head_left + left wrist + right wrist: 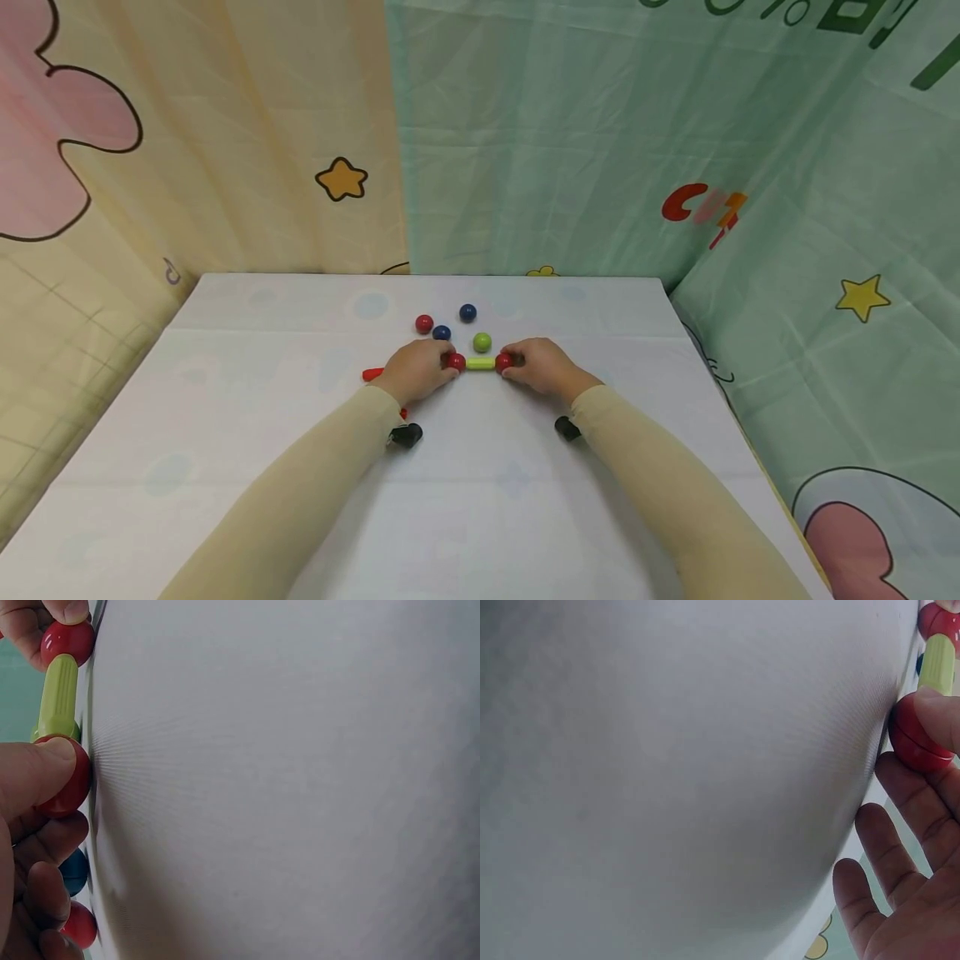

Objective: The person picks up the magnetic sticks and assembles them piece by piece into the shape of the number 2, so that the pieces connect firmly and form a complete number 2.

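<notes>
A yellow-green ridged rod (pixel 480 363) lies level between two red balls, one at each end. My left hand (pixel 416 369) pinches the left red ball (pixel 457 362) between thumb and fingers. At the other end, my right hand (pixel 546 367) grips the right red ball (pixel 504 362). In the left wrist view the thumb presses on the near ball (pixel 71 784), and the rod (pixel 58 697) runs from it to the far one. The right wrist view has thumb and index finger on its ball (pixel 913 739), with the other fingers spread away. How deep the rod sits in the balls cannot be told.
Just beyond the hands on the white-covered table (pixel 247 375) sit a red ball (pixel 424 324), two blue balls (pixel 468 313) and a green ball (pixel 482 342). A red rod (pixel 372 374) is partly hidden by the left hand. Another red piece (pixel 403 413) shows below the left wrist.
</notes>
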`<state>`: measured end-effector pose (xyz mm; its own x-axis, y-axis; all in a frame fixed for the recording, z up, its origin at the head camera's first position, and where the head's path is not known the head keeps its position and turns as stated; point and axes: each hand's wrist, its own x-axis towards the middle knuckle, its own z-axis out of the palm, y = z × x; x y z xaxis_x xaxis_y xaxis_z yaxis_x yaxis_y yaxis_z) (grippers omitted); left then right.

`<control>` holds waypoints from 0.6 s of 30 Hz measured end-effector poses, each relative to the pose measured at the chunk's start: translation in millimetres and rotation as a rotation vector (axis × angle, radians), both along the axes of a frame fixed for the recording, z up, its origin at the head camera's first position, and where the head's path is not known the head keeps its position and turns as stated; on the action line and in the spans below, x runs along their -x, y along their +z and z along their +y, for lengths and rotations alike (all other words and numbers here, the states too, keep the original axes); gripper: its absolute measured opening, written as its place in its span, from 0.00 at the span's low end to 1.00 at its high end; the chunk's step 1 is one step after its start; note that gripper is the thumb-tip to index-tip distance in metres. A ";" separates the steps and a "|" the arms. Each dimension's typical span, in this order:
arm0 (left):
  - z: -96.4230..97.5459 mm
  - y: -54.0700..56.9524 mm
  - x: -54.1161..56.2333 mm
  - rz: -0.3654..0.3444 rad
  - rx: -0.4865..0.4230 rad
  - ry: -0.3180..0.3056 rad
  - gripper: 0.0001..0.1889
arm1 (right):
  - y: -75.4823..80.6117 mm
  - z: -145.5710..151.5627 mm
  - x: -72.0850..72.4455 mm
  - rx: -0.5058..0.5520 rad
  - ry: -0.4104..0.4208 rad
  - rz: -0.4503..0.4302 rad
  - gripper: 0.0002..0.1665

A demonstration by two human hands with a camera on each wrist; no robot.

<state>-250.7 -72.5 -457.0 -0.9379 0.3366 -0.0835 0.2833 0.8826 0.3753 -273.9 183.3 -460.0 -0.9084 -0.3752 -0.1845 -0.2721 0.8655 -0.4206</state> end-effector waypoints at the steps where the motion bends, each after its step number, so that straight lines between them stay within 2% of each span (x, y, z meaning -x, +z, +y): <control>1: 0.3 0.1 -0.2 -0.003 0.000 0.002 0.24 | 0.4 0.1 -0.1 -0.002 0.002 0.000 0.29; 18: 0.4 -3.9 -0.5 0.013 -0.007 -0.003 0.23 | -0.9 0.1 0.3 -0.013 0.009 0.004 0.30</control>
<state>-250.2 -72.1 -460.9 -0.9378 0.3402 -0.0688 0.2911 0.8790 0.3776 -274.1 183.4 -460.8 -0.9059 -0.3807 -0.1857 -0.2813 0.8685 -0.4082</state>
